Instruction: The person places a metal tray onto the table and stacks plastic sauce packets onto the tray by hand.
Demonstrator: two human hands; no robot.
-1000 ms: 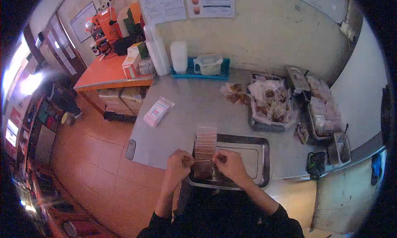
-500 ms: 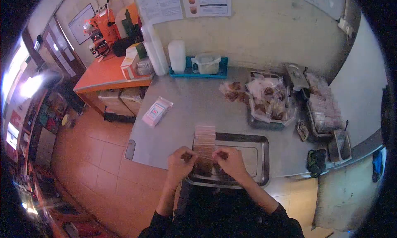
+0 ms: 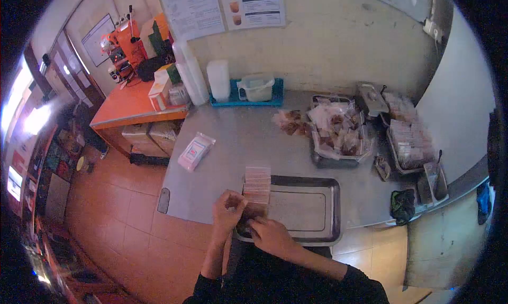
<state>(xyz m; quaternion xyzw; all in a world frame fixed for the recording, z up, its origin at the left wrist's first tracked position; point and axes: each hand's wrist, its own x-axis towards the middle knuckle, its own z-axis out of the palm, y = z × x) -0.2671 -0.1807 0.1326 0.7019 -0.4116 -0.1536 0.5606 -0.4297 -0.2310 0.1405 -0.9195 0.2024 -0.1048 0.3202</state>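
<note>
A row of small clear plastic sachets [image 3: 257,180] with brown contents lies overlapping along the left side of a shallow metal tray [image 3: 334,209]. My left hand [image 3: 227,211] is closed in a pinch at the left edge of the nearest sachet [image 3: 257,210]. Lower down, my right hand [image 3: 274,235] reaches across the front of the tray, its fingers drawn together at the bottom of that same sachet. The fingertips of the right hand are dark and partly hidden.
Behind the tray, a pink-and-white packet [image 3: 196,152] lies on the metal table [image 3: 238,140]. To the right stand a container heaped with filled bags [image 3: 341,129], a tray of stacked sachets [image 3: 410,143] and a dark cloth [image 3: 402,206]. A teal tray [image 3: 278,95] holds plastic tubs.
My right hand has moved from the sachet's upper right corner down and left to its bottom. My left hand stays at the left edge. The view has shifted slightly.
</note>
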